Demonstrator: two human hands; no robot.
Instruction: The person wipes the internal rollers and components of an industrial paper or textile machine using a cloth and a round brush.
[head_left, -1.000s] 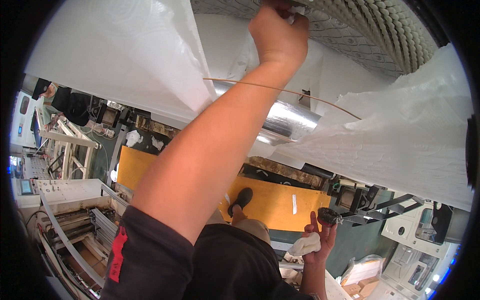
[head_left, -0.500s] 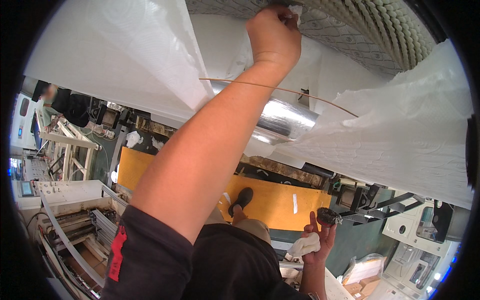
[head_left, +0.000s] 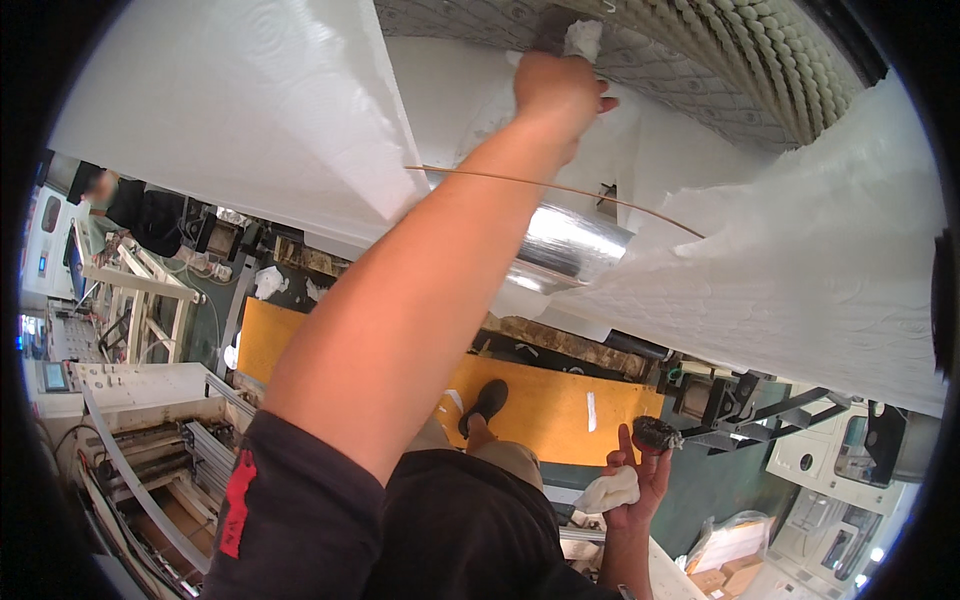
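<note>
My left arm reaches up across the view to a patterned, embossed grey roller (head_left: 680, 85). At its surface, my left hand (head_left: 556, 92) is closed, with a wad of white tissue (head_left: 583, 40) at its fingertips, pressed against the roller; the fingers are partly hidden. Low on the right, my right hand (head_left: 638, 485) is closed round a crumpled white cloth (head_left: 608, 490) in its palm. Between its raised fingers it also holds a dark, round, bristly brush (head_left: 657, 433). A thin brown rod or cord (head_left: 640, 206) crosses in front of my left forearm.
Torn white paper sheets hang at left (head_left: 250, 110) and right (head_left: 800, 270), with a shiny metal roller (head_left: 575, 240) between them. Thick ropes (head_left: 760, 60) run at upper right. Below lies a yellow platform (head_left: 545, 410). Another person (head_left: 105, 190) is at far left.
My left hand has shifted slightly down along the roller and turned, so the tissue wad now shows beyond the knuckles. My right hand and what it holds have hardly moved.
</note>
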